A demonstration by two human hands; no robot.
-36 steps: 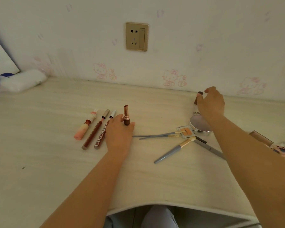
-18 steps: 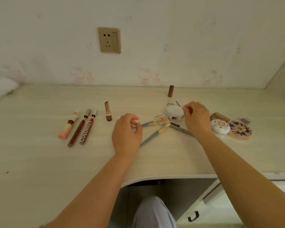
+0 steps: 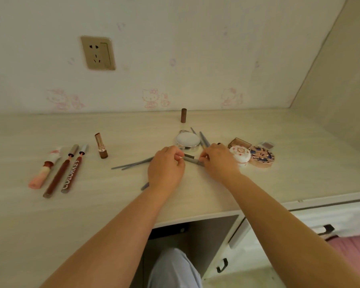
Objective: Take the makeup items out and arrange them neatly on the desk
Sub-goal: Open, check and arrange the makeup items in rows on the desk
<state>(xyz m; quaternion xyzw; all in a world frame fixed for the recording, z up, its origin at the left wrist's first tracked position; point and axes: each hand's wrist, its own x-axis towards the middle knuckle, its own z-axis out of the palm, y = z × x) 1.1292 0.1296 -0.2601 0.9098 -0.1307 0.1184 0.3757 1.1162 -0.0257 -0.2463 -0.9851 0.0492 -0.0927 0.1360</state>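
My left hand (image 3: pixel 166 166) and right hand (image 3: pixel 219 161), now closer together, both pinch the slim grey matte brush handle (image 3: pixel 190 159) between them.

Both forearms are bare — no sleeves, watch or rings — and the trousers (image 3: pixel 175 269) are pale grey-blue.

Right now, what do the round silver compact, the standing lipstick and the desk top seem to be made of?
Round silver compact: looks like metal or metallised plastic, with a bright satin sheen on lid and rim. Standing lipstick: probably plastic, with a glossy rose-gold tube and a brown base. Desk top: seemingly laminate, pale and matt with printed wood grain.
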